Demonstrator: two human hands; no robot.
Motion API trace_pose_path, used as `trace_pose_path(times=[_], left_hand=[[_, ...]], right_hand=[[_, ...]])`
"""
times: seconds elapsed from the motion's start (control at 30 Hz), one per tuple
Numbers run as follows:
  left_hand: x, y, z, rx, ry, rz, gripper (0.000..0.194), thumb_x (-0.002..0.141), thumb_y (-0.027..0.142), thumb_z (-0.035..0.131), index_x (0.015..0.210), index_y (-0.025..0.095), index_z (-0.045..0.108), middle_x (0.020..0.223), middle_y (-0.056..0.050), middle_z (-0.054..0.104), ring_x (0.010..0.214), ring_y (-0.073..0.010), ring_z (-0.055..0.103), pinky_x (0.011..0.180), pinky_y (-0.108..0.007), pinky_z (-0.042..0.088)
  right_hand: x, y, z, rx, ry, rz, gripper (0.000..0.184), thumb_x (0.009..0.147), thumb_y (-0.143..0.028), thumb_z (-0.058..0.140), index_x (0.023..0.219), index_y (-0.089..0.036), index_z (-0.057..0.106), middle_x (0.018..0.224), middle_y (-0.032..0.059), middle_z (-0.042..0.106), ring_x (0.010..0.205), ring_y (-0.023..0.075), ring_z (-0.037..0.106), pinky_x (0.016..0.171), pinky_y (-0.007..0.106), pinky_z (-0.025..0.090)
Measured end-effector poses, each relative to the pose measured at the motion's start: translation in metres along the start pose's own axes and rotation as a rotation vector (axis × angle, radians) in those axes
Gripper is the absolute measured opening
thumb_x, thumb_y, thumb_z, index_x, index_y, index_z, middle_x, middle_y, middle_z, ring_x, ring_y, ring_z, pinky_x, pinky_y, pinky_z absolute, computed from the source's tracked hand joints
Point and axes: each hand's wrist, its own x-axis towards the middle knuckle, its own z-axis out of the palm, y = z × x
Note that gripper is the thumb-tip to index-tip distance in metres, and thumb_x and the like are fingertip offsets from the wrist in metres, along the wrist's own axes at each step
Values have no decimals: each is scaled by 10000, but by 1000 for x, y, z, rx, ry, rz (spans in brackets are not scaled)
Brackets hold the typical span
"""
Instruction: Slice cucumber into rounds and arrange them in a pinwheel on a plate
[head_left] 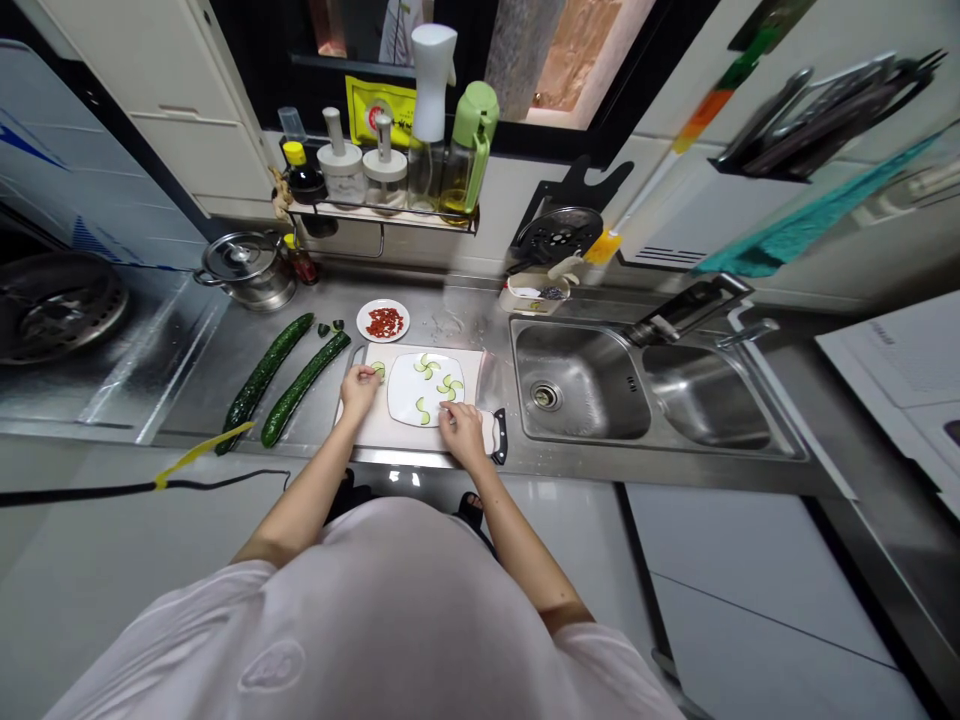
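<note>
A squarish white plate lies on a pale cutting board. On it, thin green-edged cucumber slices form curved pinwheel shapes, with a smaller group near the front. My left hand is at the plate's left, its fingertips pinched at a few cucumber slices on the board. Over the plate's front right corner, my right hand has its thumb and forefinger close together; whatever is between them is too small to make out. A black riveted handle lies just right of that hand.
Two whole cucumbers and small cut ends lie left of the board. Behind it sits a small dish of chopped red pieces. A lidded pot stands back left; a double sink is right. A bottle rack overhangs the counter.
</note>
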Motion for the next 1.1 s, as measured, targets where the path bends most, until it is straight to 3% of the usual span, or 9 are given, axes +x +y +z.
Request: trace_pose_path(times=[0.1, 0.2, 0.43, 0.7, 0.93, 1.1], left_hand=[[-5, 12, 0, -343, -20, -69, 205, 660, 301, 685, 769, 180, 561, 715, -8, 611, 672, -123, 586, 663, -253, 476], [-19, 29, -3, -510, -86, -26, 268, 611, 315, 735, 770, 173, 572, 719, -2, 601, 672, -116, 575, 676, -252, 473], [-51, 70, -11, -582, -191, 78, 271, 629, 324, 760, 781, 166, 601, 774, -3, 599, 685, -104, 552, 684, -238, 441], [-65, 94, -14, -487, -208, 235, 193, 683, 299, 734, 787, 171, 634, 776, -7, 619, 665, -107, 521, 662, -247, 410], [-67, 93, -12, -544, -230, 181, 233, 664, 314, 759, 801, 168, 640, 799, -4, 617, 659, -93, 504, 663, -231, 406], [-70, 83, -11, -703, -280, -78, 376, 608, 352, 803, 888, 166, 633, 819, -9, 633, 644, -73, 512, 577, -179, 382]], right_hand=[[10, -7, -5, 50, 20, -34, 318, 916, -264, 437, 1130, -149, 642, 915, 71, 632, 913, 212, 517, 888, 316, 361], [23, -18, -12, 97, 64, -64, 323, 911, -261, 440, 1136, -139, 636, 911, 80, 617, 933, 220, 519, 886, 318, 385], [45, -49, -31, 281, 176, -191, 268, 888, -281, 519, 1118, -219, 642, 936, 54, 620, 938, 220, 534, 893, 361, 413], [54, -64, -40, 364, 139, -257, 180, 888, -273, 545, 993, -238, 688, 968, 58, 632, 971, 222, 536, 879, 366, 426], [54, -61, -38, 394, 134, -253, 138, 891, -272, 536, 852, -228, 661, 903, 44, 631, 919, 211, 538, 844, 356, 423], [56, -60, -40, 457, 168, -218, 138, 889, -290, 539, 829, -230, 646, 894, 39, 641, 908, 202, 546, 769, 323, 441]])
